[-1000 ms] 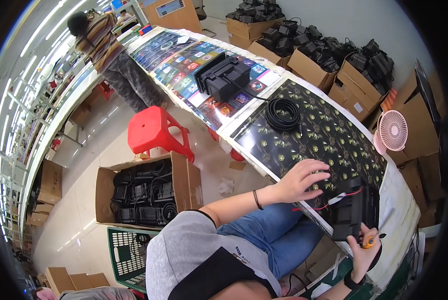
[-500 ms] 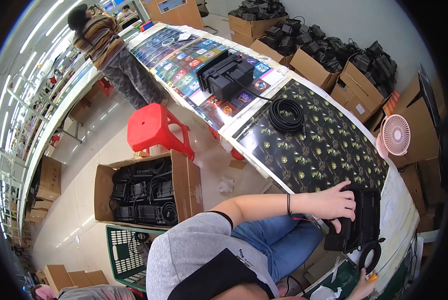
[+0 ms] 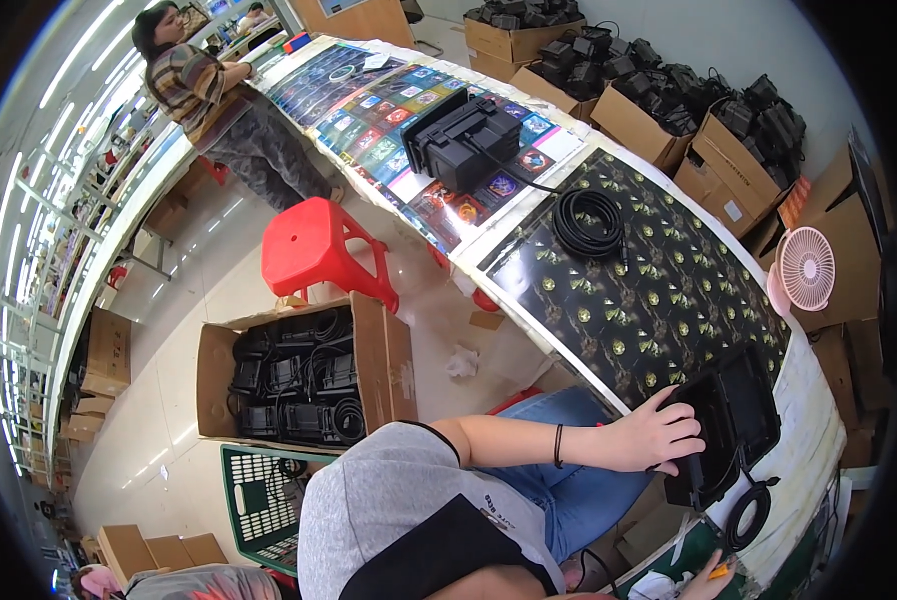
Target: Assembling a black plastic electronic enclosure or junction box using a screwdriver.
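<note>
My left hand (image 3: 654, 437) is closed over the near side of a black plastic box (image 3: 704, 440), its fingers curled on the rim. The box stands open at the near end of the table, with its lid (image 3: 754, 400) swung away to the right. Beside it hangs a coiled black cable (image 3: 747, 517), which joins the box by a short lead. Lower down, at the edge of the view, my right hand (image 3: 709, 582) is closed on a small orange thing (image 3: 721, 572); its kind is too small to tell.
A patterned black mat (image 3: 649, 280) covers the table, with another cable coil (image 3: 587, 222) and black box (image 3: 462, 140) farther off. A pink fan (image 3: 804, 268) stands right. Left are a red stool (image 3: 314, 245), filled carton (image 3: 381, 365) and green crate (image 3: 254, 510). A person (image 3: 204, 90) stands beyond.
The box's lid now leans farther open, showing more of the inside. My right hand has moved down and left, away from the coil. The view has shifted slightly, and the standing person has turned.
</note>
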The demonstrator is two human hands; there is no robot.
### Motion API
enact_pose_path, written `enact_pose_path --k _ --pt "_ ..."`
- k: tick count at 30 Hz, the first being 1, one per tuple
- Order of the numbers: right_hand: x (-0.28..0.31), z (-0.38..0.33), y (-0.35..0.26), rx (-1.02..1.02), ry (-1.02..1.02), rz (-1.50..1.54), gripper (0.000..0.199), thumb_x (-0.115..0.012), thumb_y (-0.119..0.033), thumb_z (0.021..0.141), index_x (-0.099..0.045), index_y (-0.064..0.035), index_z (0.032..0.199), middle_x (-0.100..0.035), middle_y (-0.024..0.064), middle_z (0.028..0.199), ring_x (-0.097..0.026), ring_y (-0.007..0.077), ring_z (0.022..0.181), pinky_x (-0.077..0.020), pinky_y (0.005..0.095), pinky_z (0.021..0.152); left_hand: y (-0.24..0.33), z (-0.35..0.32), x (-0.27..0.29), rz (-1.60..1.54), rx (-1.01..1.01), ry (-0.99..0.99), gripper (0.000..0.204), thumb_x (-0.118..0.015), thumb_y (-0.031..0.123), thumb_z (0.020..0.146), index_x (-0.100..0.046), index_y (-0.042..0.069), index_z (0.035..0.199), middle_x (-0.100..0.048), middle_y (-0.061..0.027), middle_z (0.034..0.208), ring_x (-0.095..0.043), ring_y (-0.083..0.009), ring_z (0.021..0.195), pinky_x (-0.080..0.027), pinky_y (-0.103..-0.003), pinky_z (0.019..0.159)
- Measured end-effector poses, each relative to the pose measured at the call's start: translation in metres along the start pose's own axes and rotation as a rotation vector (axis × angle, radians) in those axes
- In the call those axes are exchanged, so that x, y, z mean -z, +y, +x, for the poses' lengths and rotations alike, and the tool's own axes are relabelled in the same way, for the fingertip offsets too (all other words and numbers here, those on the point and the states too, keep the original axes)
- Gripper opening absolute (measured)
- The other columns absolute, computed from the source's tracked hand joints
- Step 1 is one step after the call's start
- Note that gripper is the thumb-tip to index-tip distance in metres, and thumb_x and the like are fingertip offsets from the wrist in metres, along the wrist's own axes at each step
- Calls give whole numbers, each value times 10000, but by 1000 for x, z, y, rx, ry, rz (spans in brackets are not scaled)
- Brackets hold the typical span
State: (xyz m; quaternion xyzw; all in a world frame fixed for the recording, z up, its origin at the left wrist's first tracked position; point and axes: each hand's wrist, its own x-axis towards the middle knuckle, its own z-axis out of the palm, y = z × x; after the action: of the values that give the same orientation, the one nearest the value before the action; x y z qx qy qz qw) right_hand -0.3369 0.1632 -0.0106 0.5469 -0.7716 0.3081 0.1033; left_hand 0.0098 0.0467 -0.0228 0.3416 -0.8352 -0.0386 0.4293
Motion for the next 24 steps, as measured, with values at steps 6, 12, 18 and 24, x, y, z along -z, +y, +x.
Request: enact_pose_path --k 6,12,18,24 --pt "-22 36 68 502 136 -282 542 -713 -451 870 -509 49 821 -495 137 637 -469 303 571 -438 502 1006 -1 -2 4 -7 -9 26 629 -802 387 685 -556 162 1219 -510 -44 1147 -467 -266 1169 -373 -614 1018" --pt "-12 35 31 182 -65 49 487 -770 -390 845 -594 42 702 -494 128 548 -454 275 493 -534 398 757 -3 -7 0 -17 -12 21 595 -794 381 697 -569 166 1205 -525 -42 1137 -483 -252 1164 -361 -606 1030" --pt "-29 25 63 -29 -180 -185 551 -756 -71 801 -550 -51 1312 -617 164 1270 -596 331 1151 -458 365 975 0 -13 3 -67 66 75 520 -788 298 659 -594 192 1130 -549 -13 1083 -525 -243 1113 -373 -563 1028" --pt "-16 44 23 -111 -97 -131 418 -716 -51 842 -624 -87 1249 -686 128 1162 -675 297 1028 -517 364 861 -9 -30 25 1 126 131 514 -795 258 575 -696 210 1077 -600 19 993 -570 -213 981 -402 -536 970"
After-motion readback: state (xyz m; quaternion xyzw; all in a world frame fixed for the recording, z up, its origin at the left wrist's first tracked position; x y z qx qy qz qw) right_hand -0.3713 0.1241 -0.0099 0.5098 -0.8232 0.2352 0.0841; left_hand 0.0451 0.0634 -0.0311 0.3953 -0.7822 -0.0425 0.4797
